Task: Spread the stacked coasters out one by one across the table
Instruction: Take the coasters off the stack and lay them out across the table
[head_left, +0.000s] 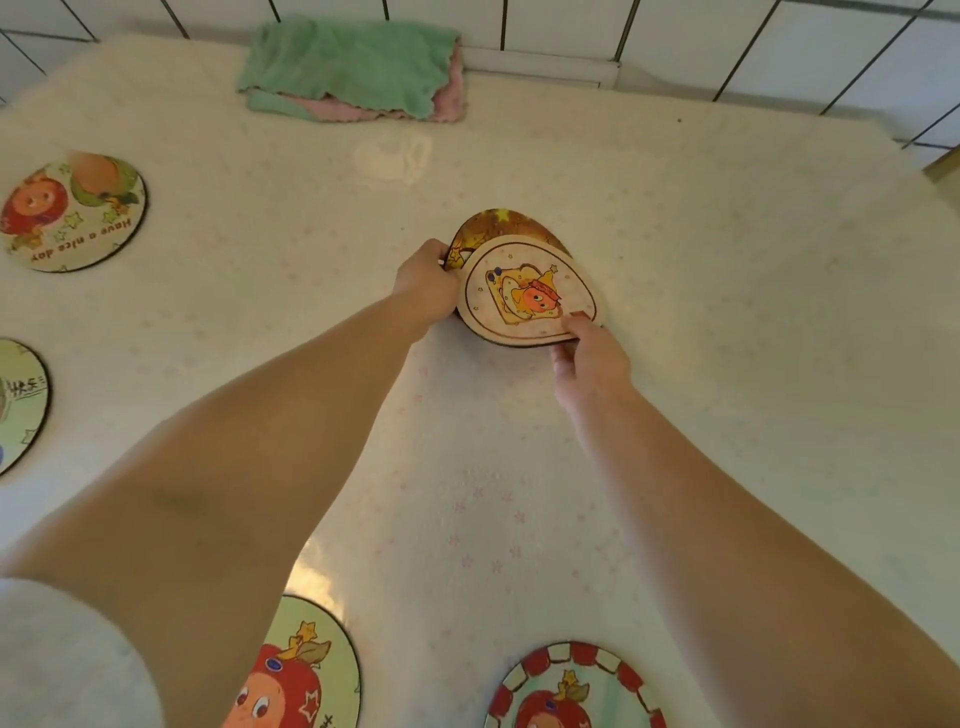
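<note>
You've got a pale table (675, 208) with faint pink stars; four coasters lie flat on it, far left (72, 210), left edge (21, 405), near left (306, 670), near right (566, 691), folded green cloth (353, 67) at the back

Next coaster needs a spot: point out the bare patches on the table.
Bare: the whole right side of the table, and the middle strip between the towel and the stack held by the left hand and right hand. Crowded: left edge, with two coasters, and near edge, with two more.
</note>
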